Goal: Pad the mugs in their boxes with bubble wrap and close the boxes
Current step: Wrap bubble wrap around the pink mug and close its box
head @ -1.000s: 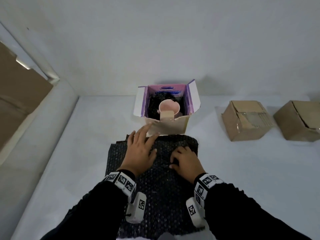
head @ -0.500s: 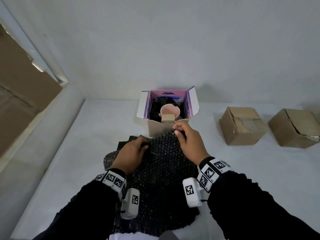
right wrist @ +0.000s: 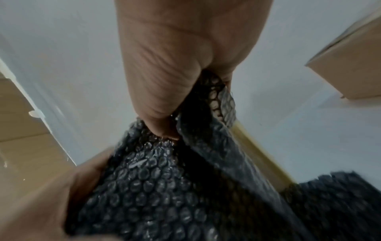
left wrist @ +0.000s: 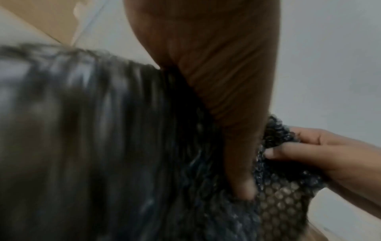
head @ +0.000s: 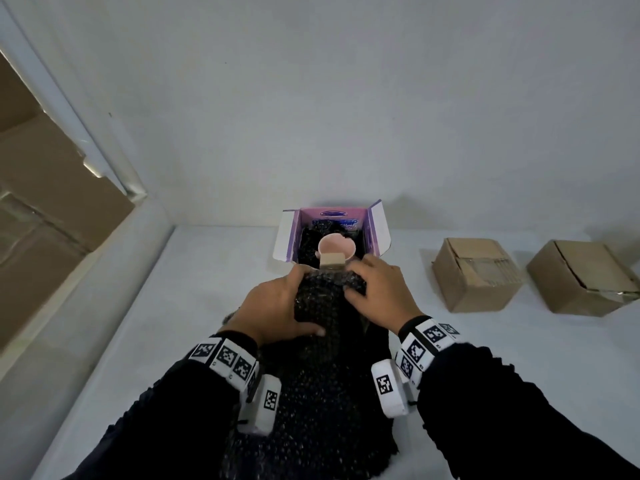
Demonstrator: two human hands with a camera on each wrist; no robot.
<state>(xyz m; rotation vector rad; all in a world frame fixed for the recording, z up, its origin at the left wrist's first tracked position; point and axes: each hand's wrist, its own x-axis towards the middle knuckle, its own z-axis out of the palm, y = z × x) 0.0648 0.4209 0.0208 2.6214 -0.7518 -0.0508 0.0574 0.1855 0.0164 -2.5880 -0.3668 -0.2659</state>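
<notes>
bunching the wrap for the open mug box

left hand (head: 277, 306) is curled round the near-left side of the black bubble wrap (head: 325, 306), thumb lying across its top. right hand (head: 377, 292) pinches the far-right edge between thumb and fingertips (left wrist: 272, 153) (right wrist view shows the sheet folded into that pinch). both grips are firm, nothing slack.

how to do it well, my read: keep gathering the raised end into a compact wad before pushing it in, and feed it down beside the pink mug (head: 336, 245) rather than on top, so the flaps can close later.

the gathered end sits just in front of the open purple box (head: 375, 230), touching or nearly touching its near wall. the rest of the sheet trails back between the wrists on the white table (head: 173, 306).

two closed cardboard boxes (head: 474, 275) stand well apart on the right.
</notes>
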